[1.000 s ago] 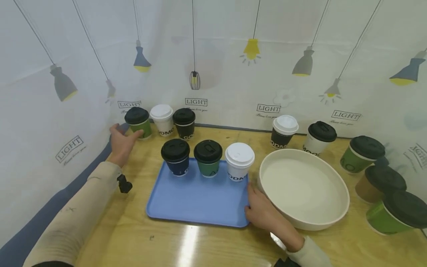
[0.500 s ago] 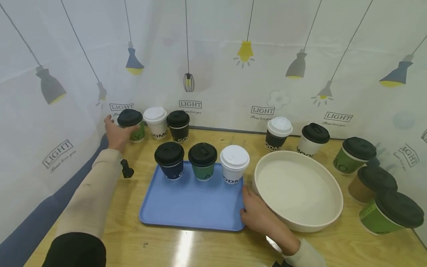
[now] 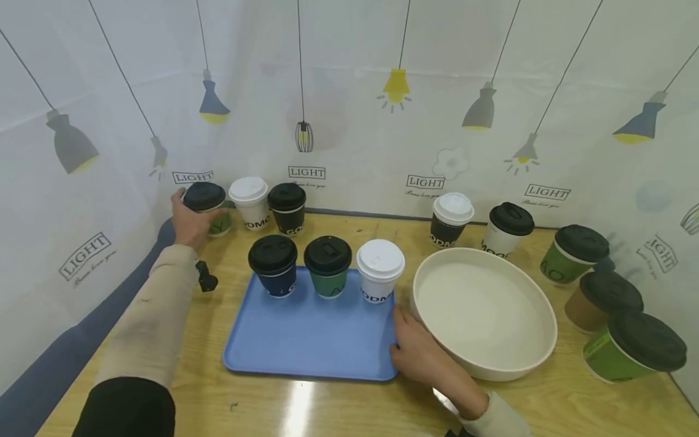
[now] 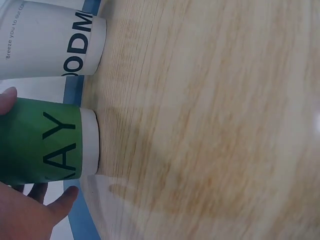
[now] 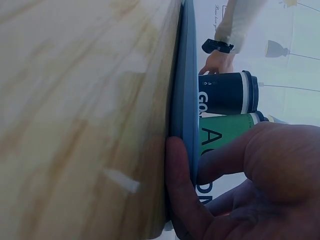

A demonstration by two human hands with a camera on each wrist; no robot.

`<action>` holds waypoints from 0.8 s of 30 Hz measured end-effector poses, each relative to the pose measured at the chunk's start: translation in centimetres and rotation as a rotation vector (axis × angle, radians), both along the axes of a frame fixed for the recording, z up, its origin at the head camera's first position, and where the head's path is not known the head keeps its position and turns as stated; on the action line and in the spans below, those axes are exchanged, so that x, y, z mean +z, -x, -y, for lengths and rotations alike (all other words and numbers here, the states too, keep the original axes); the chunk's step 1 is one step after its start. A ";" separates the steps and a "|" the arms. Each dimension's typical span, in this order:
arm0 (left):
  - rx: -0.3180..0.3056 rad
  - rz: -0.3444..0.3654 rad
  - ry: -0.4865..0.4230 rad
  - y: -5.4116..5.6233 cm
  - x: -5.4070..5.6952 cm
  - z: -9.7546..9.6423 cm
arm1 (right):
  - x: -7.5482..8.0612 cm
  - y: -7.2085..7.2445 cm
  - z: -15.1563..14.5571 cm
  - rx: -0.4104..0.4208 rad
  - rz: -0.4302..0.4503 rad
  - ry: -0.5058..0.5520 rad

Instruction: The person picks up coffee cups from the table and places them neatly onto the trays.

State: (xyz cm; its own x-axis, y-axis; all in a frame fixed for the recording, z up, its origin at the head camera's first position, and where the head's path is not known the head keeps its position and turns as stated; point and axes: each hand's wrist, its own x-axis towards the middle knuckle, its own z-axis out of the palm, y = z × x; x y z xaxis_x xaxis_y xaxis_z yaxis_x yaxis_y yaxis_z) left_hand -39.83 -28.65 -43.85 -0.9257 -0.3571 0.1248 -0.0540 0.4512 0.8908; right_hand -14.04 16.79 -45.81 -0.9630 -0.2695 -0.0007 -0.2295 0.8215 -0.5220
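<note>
Left hand (image 3: 190, 224) had closed in on the green cup (image 4: 42, 142); a second earlier its fingers were spread beside it. Thumb and fingers gripped opposite sides. Cup stood upright on the counter (image 3: 191, 340), beyond the blue tray's (image 3: 311, 340) far left corner, apparently unlifted. My reading: hold secured, carry not begun. Right hand (image 3: 417, 352) still pinched the tray's right edge, probably steadying it.

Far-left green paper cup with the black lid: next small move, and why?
The left hand should probably lift the green paper cup slightly: thumb and fingers flank it, its base seems to rest on the wooden table, and the right hand grips the blue rectangular tray, which has room in front.
</note>
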 end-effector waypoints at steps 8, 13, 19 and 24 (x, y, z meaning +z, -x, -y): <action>-0.020 -0.004 -0.051 -1.3 -0.1 0.2 | 0.0 0.0 0.0 0.007 -0.017 -0.007; -0.024 -0.016 -0.073 -3.0 -0.1 0.1 | 0.1 0.0 0.0 0.016 -0.034 -0.013; -0.001 -0.028 -0.127 -5.4 0.5 -0.5 | 0.5 -0.2 0.2 0.024 -0.033 -0.004; 0.012 -0.056 -0.159 -8.0 1.4 -1.7 | 0.4 -0.2 0.2 0.012 -0.015 -0.011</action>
